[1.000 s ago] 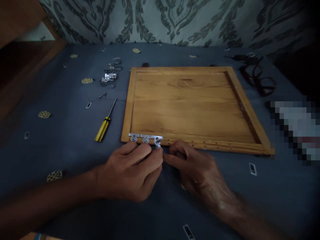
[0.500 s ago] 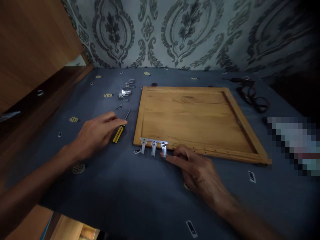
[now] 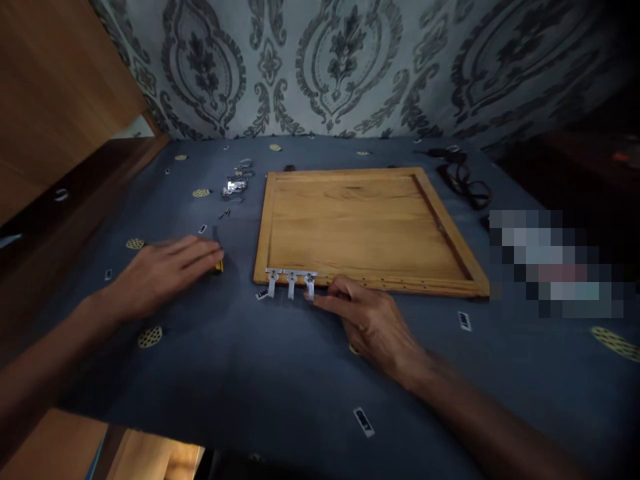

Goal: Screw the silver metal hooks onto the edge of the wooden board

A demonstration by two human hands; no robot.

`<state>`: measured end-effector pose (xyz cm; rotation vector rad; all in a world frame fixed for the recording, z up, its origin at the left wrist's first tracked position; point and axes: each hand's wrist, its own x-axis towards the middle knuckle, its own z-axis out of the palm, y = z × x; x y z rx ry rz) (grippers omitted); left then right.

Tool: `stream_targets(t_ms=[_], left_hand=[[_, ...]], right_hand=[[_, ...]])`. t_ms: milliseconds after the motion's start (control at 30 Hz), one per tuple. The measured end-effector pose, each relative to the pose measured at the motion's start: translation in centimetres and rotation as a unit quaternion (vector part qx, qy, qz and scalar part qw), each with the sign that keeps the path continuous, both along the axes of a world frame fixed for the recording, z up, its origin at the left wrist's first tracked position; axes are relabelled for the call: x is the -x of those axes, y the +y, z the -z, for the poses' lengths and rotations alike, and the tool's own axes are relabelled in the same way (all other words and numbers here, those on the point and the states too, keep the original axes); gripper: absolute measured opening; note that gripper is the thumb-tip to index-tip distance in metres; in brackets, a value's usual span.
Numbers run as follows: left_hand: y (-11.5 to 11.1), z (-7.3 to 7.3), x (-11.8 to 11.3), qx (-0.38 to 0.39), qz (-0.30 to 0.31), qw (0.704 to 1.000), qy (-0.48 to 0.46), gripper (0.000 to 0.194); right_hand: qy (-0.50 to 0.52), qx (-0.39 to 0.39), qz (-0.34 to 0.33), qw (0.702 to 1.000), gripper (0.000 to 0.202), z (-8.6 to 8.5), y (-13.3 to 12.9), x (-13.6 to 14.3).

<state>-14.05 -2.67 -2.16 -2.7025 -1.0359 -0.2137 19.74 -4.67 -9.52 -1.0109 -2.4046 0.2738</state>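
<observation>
Head view: a patterned cloth backdrop (image 3: pixel 345 73) stands at the far side; before it lies a dark blue cloth (image 3: pixel 280 387) printed with small yellow fruit shapes and labels. We see a wooden panel (image 3: pixel 345 220) flat on it, right of centre, its raised frame facing up. Along the panel's near edge, at the left end, sit three metal brackets (image 3: pixel 291 283), tails overhanging towards the near side.

Right hand (image 3: pixel 375 323): one digit stretched out to the rightmost bracket's tail and touching it, the others curled in by the panel's near edge; we cannot tell whether the tail is pinched or merely propped. Left hand (image 3: pixel 167 275): fingers close together over the yellow-handled screwdriver (image 3: pixel 219 267), left of the panel; closure on the handle is hidden, so we cannot tell. Far left of the panel we note loose metal parts (image 3: pixel 235 187) and a few screws (image 3: pixel 225 213); at far right, dark glasses (image 3: pixel 465 185).

Handling, our estimate: brackets light, stiff and slick (thin tails, best taken by their sides); screwdriver light and rigid, to be held round the handle; panel stiff, moderately heavy, best gripped by opposite frame rails.
</observation>
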Motion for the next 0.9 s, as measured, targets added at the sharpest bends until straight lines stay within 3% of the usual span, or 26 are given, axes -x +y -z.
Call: stream_targets(t_ms=[67,100,133,200,233,300,333,433,567,900], left_hand=[[-0.4,-1.7,-1.3,-0.027,-0.058,0.995,-0.073,0.026],[-0.7,-2.6,-2.4,-0.013,-0.128,0.976,-0.176,0.022],[-0.9,-3.4,-3.7,0.010,-0.163,0.936,-0.311,0.018],[-1.0,-4.6,-6.6,0.017,-0.144,0.907,-0.395,0.022],[-0.8,-5.0,-8.1,0.007,-0.141,0.863,-0.485,0.024],[-0.2,-5.0,-10.8,0.048,-0.093,0.841,-0.531,0.025],[0.1,-4.8,-11.8,0.069,-0.057,0.838,-0.539,0.025],[0.9,-3.5,-13.5,0.115,-0.029,0.849,-0.515,0.033],[0.9,-2.0,-13.8,0.078,-0.031,0.885,-0.459,0.034],[0.8,-1.3,-14.0,0.082,-0.023,0.896,-0.436,0.035]], right_hand=[[-0.004,-0.001,-0.002,1.000,0.043,0.0,0.0,0.0],[-0.007,0.000,-0.001,1.000,0.044,-0.1,0.0,0.0],[-0.009,0.003,0.000,1.000,0.045,-0.1,0.0,0.0],[-0.014,0.011,0.005,1.000,0.046,-0.2,0.0,0.0],[-0.016,0.015,0.007,1.000,0.046,-0.3,-0.1,0.0],[-0.021,0.020,0.008,1.000,0.046,-0.4,-0.1,0.0],[-0.023,0.022,0.009,0.999,0.046,-0.5,-0.1,0.0],[-0.027,0.023,0.014,0.999,0.048,-0.7,-0.1,0.1],[-0.027,0.010,0.015,0.999,0.049,-0.7,-0.1,0.2],[-0.028,0.016,0.011,0.999,0.045,-0.7,-0.1,0.1]])
